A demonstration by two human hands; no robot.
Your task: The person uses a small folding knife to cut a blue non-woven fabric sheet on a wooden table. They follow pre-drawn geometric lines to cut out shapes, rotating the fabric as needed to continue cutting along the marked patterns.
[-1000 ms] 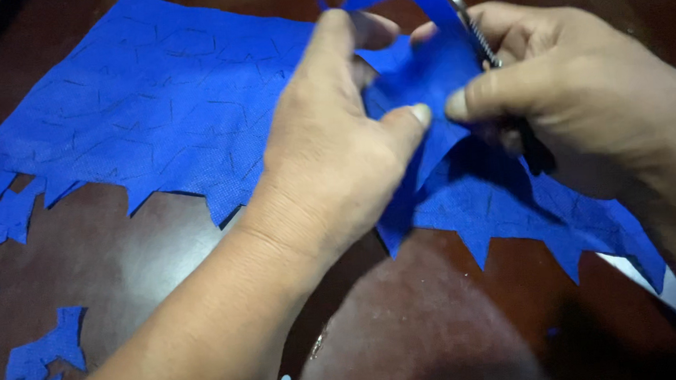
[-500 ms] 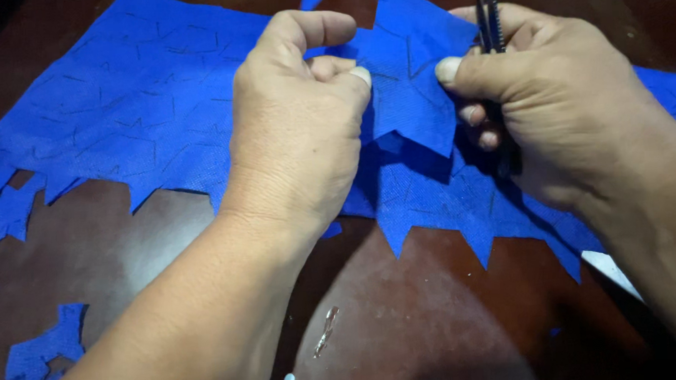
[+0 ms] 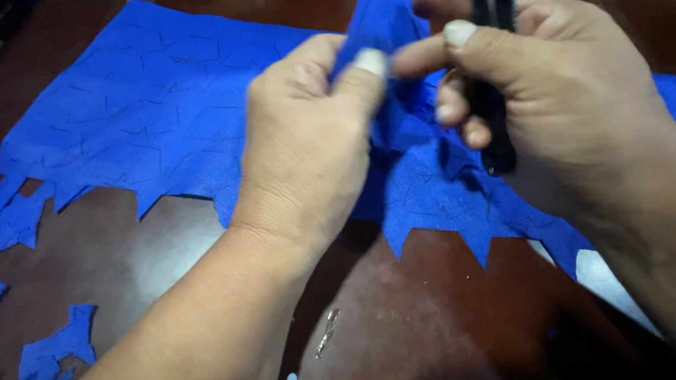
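Above the dark brown table [image 3: 453, 330], the left hand [image 3: 309, 145] pinches a raised fold of the large blue woven fabric sheet [image 3: 141, 108] between thumb and fingers, while the right hand [image 3: 548, 71] grips the same fold and clasps black-handled scissors [image 3: 495, 97]. This looks like positioning for a cut; the fold likely needs steadying first. Jagged edges and pencilled outlines mark the cloth; blue offcuts [image 3: 47, 367] lie at left.

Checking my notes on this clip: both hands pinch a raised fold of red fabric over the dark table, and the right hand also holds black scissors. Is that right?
One detail is wrong: the fabric is blue, not red. The head view shows the left hand and right hand pinching its raised fold above the dark table, with the black scissors in the right hand.
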